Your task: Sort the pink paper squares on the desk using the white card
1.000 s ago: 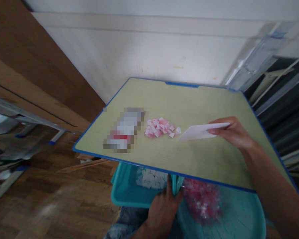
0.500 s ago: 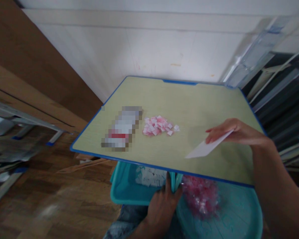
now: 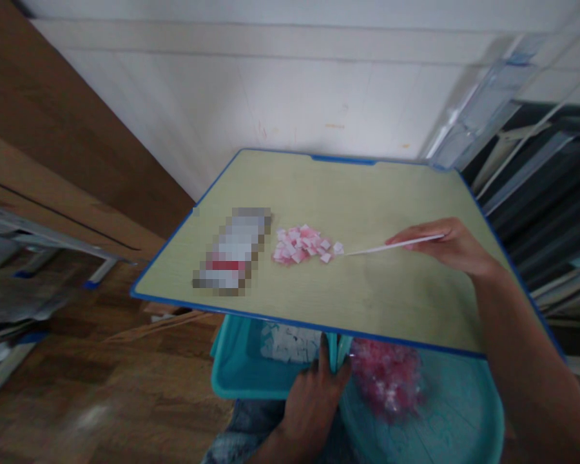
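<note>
In my right hand [image 3: 447, 241] is a thin white card [image 3: 381, 247], seen nearly edge-on and pinched between fingers and thumb. Its far tip reaches close to a pile of small pink and white square pieces [image 3: 302, 243] on the yellowish board table [image 3: 367, 193]. Below the table's front edge, my left hand [image 3: 314, 393] is closed around the rim of a teal basin [image 3: 256, 386], where it meets a round teal tray [image 3: 464, 399]. White pieces [image 3: 290, 341] lie in the basin.
A blurred-out, pixelated object [image 3: 234, 251] lies left of the pile. A clear bag of pink pieces [image 3: 386, 377] rests on the round tray. The white wall [image 3: 290, 96] stands behind the table, with a brown panel [image 3: 101, 129] at the left and a clear plastic bottle [image 3: 478, 109] at the back right.
My right hand has moved left and slightly up, turning the card edge-on and bringing its tip close to the pile. My left hand stays on the rim.
</note>
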Available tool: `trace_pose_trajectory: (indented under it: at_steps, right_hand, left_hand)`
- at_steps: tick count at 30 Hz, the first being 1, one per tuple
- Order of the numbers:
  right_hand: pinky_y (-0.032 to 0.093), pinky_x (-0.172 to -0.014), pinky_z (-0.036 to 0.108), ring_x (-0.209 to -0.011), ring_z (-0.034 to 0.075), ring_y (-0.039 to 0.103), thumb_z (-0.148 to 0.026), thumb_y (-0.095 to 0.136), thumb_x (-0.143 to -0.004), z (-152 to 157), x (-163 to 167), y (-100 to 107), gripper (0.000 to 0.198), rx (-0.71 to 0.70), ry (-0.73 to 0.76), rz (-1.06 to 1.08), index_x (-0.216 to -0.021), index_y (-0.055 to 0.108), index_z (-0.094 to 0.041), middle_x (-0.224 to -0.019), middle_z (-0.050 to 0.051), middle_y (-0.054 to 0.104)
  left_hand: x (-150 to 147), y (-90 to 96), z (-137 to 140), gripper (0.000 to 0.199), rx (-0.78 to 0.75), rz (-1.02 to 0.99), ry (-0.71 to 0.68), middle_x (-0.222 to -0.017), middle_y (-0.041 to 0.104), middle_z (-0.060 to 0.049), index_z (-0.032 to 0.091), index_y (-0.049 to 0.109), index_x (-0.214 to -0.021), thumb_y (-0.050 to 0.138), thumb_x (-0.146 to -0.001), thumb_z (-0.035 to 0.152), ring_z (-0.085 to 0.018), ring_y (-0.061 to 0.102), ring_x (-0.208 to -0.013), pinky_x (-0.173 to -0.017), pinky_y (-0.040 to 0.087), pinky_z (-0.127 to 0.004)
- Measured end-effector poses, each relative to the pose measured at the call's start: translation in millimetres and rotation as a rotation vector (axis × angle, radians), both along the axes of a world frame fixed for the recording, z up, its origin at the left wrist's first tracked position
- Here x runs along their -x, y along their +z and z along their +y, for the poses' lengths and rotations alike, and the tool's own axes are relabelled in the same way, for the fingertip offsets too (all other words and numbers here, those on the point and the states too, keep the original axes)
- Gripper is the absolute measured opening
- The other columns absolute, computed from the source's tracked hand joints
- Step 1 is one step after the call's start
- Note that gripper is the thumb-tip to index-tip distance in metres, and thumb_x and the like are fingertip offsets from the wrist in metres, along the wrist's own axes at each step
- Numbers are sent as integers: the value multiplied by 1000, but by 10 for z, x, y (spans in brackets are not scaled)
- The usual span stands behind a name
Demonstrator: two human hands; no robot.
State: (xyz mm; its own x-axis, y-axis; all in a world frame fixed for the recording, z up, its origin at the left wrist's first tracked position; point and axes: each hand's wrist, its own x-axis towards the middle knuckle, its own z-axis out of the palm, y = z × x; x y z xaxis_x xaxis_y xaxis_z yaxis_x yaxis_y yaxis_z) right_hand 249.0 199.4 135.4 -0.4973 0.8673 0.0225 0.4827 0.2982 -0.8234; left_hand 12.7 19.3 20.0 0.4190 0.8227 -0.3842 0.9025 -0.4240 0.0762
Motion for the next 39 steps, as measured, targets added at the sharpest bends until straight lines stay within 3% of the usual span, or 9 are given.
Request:
trace_pose_trajectory:
  at_steps: [6, 11, 17, 27, 33, 39]
  right_hand:
    - [44, -76, 29, -86, 20, 60, -31, 58, -71, -71, 55, 71, 21, 55, 130, 73, -84, 69, -20, -88, 5, 67]
    - [44, -78, 29, -87, 18, 60, -24, 58, -71, -91, 102, 35, 16, -70, 52, 125, -85, 68, -24, -90, 1, 67]
    - [44, -80, 32, -88, 19, 59, -28, 57, -71, -70, 195, -20, 17, -79, 62, 105, -85, 67, -29, -91, -1, 66]
    - [46, -73, 30, -85, 19, 60, -23, 57, -73, -91, 90, 31, 19, -54, 267, 189, -89, 67, -21, -91, 5, 67]
    - [45, -74, 27, -86, 18, 60, -21, 56, -74, -60, 58, 5, 20, -149, 102, 21, -91, 65, -15, -91, 7, 67]
    - [46, -75, 26, -87, 18, 60, -23, 55, -75, -79, 55, 31, 19, -135, 144, 7, -89, 65, -15, -91, 7, 67]
  left_hand:
    - [-3, -7, -11, 42, -36, -12, 9, -128, 35, -22, 38, 38, -119, 30, -83, 18, -18, 62, -71, -57, 50, -31]
    - [-7, -36, -27, 41, -73, -23, 12, -127, 37, -23, 37, 38, -119, 31, -83, 18, -18, 62, -69, -55, 50, -31]
    - [-9, -20, -18, 40, -78, -22, 5, -125, 39, -22, 36, 39, -118, 32, -83, 18, -18, 62, -70, -57, 50, -31]
    - [1, -53, -27, 41, -89, -15, 0, -127, 38, -20, 38, 38, -119, 29, -84, 20, -17, 61, -70, -56, 51, -30]
    - [-1, -56, -27, 39, -98, -26, -8, -124, 41, -21, 37, 40, -117, 31, -83, 20, -17, 62, -68, -55, 51, -30]
    - [2, -74, -34, 39, -117, -32, -3, -124, 40, -22, 37, 40, -116, 30, -83, 20, -18, 62, -67, -54, 50, -31]
